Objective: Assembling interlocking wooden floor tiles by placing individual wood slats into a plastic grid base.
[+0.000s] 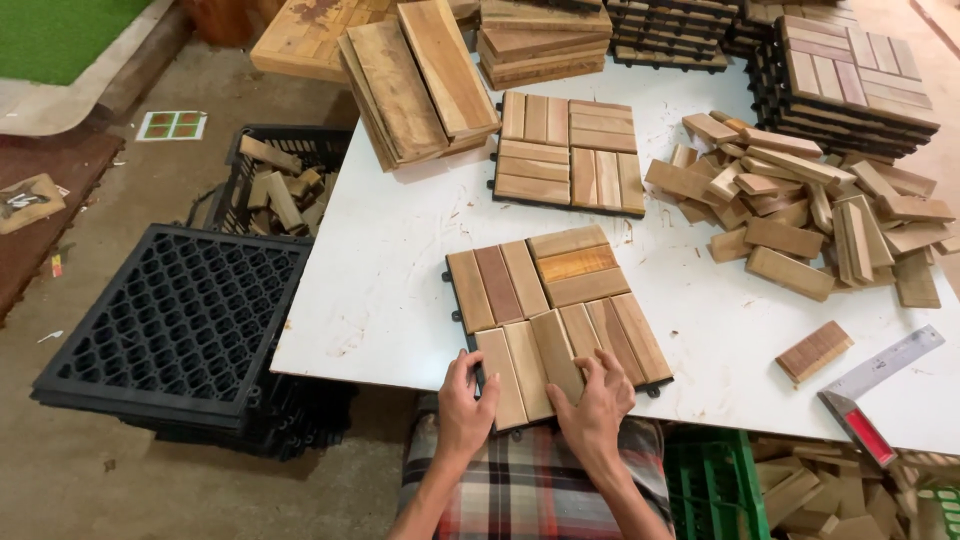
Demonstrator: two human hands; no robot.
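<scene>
A square wooden deck tile [555, 300] made of short slats on a black plastic grid lies on the white table [390, 260] just in front of me. My left hand [466, 403] rests on the tile's near left corner, fingers on the outer slat. My right hand [598, 400] presses its fingers on a slat [556, 352] that sits tilted in the near left quarter. Neither hand lifts anything off the tile.
A finished tile [570, 153] lies farther back. Loose slats [800, 210] are heaped at the right, with a metal square [875, 385] and a grooved block [814, 351]. Stacked tiles and planks line the far edge. Black plastic grids [180, 325] and a crate of offcuts [275, 185] stand left.
</scene>
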